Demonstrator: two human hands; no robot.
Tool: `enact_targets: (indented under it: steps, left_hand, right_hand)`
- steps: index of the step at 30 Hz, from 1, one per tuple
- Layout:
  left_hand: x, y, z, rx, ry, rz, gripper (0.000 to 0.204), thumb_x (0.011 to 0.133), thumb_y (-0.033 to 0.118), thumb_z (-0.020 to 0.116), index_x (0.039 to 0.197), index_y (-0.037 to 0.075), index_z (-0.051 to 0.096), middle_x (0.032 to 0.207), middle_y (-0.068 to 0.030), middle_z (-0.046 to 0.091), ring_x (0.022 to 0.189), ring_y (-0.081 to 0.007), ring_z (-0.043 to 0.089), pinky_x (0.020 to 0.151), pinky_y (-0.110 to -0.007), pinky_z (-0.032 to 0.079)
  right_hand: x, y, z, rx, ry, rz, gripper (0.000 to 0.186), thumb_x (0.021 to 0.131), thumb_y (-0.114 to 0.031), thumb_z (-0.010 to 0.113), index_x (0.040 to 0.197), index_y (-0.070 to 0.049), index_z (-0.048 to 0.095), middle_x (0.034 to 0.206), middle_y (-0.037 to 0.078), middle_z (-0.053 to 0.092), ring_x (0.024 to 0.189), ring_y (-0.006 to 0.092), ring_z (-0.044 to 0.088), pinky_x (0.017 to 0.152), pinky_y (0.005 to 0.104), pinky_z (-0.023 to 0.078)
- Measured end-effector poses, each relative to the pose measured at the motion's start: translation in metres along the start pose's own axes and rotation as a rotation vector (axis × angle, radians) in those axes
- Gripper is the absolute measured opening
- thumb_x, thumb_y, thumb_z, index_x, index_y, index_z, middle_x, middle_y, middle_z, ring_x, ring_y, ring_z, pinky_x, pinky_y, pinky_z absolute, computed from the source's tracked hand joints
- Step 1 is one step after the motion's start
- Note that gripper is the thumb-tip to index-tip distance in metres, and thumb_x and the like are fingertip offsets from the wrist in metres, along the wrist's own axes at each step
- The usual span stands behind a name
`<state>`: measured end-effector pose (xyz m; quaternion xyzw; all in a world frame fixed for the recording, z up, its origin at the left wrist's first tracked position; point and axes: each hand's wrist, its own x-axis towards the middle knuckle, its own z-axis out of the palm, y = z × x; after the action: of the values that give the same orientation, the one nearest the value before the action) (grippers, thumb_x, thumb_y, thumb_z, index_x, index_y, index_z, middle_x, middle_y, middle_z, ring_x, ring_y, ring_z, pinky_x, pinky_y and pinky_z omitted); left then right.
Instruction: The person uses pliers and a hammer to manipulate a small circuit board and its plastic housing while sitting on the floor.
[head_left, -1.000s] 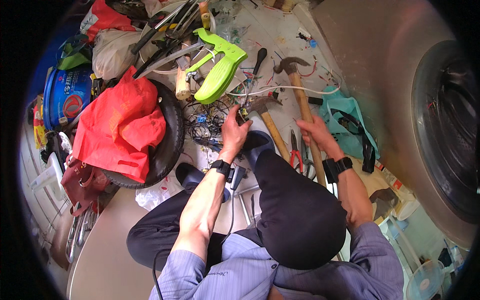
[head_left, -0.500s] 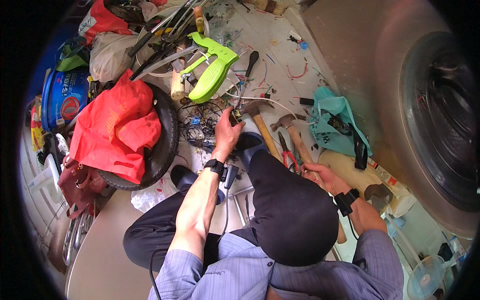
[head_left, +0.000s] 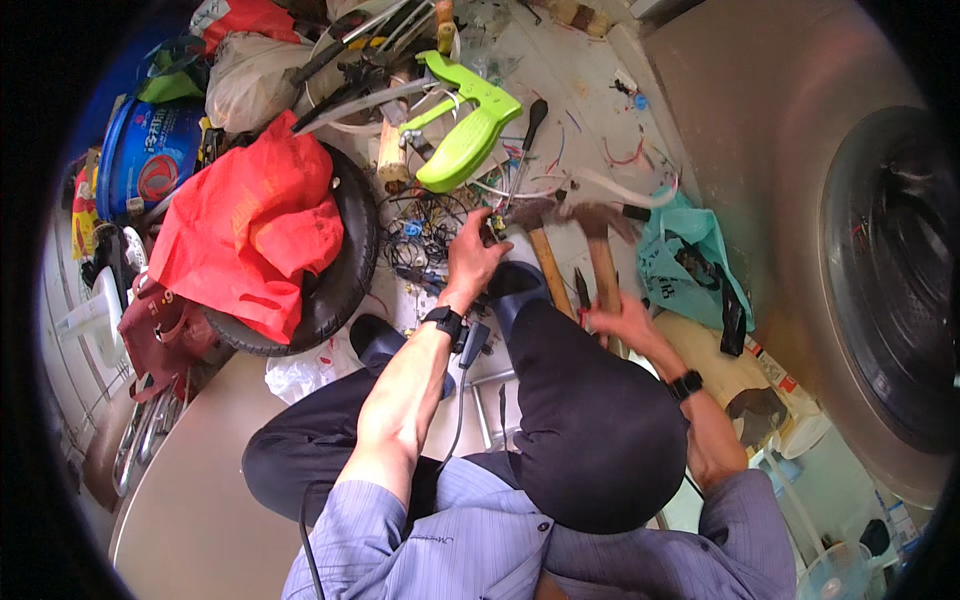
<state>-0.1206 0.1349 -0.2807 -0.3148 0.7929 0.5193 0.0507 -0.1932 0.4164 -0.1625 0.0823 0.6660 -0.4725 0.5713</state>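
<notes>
My right hand [head_left: 625, 322] is wrapped round the wooden handle of a claw hammer [head_left: 604, 272], whose head is blurred by motion. Left of it, my left hand [head_left: 476, 262] is closed, fingertips pinched at a small dark part I cannot make out. Close to those fingertips lies a second hammer [head_left: 551, 272] with a wooden handle. A screwdriver [head_left: 537, 120] with a black handle points toward my left hand. Pliers [head_left: 581, 290] lie between the two hammers, partly hidden. A tangle of black wires [head_left: 425, 228] spreads left of my left hand.
A lime green saw handle [head_left: 470, 150] rests beyond the wires. At left, a red bag [head_left: 255, 230] covers part of a black tire [head_left: 357, 235], beside a blue bucket [head_left: 150, 165]. A teal plastic bag [head_left: 690, 250] and a machine with a round door [head_left: 890, 280] stand right.
My right hand has brought the hammer up and left, nearer my left hand, and its head is now blurred. The left hand keeps its pinch. The whole view has shifted slightly.
</notes>
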Motion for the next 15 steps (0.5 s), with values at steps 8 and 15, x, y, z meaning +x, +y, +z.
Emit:
enact_targets:
  steps: [8,15]
  left_hand:
    - [0.001,0.009,-0.001,0.026,-0.024,-0.067,0.071,0.070,0.015,0.086,0.132,0.004,0.052,0.104,-0.0145,0.071,0.090,-0.0237,0.071,0.082,-0.035,0.056]
    - [0.001,0.012,-0.001,-0.020,-0.029,-0.123,0.070,0.071,0.016,0.086,0.131,0.005,0.051,0.093,-0.0104,0.072,0.081,-0.0185,0.070,0.075,-0.033,0.056]
  right_hand:
    - [0.031,-0.002,0.037,-0.314,0.271,-0.267,0.042,0.086,-0.029,0.075,0.108,0.003,0.061,0.083,0.017,0.069,0.076,0.0265,0.068,0.071,0.0402,0.053]
    - [0.053,0.008,0.047,-0.525,0.224,-0.210,0.043,0.087,-0.031,0.073,0.109,0.004,0.061,0.087,0.026,0.068,0.082,0.0389,0.069,0.073,0.0433,0.052]
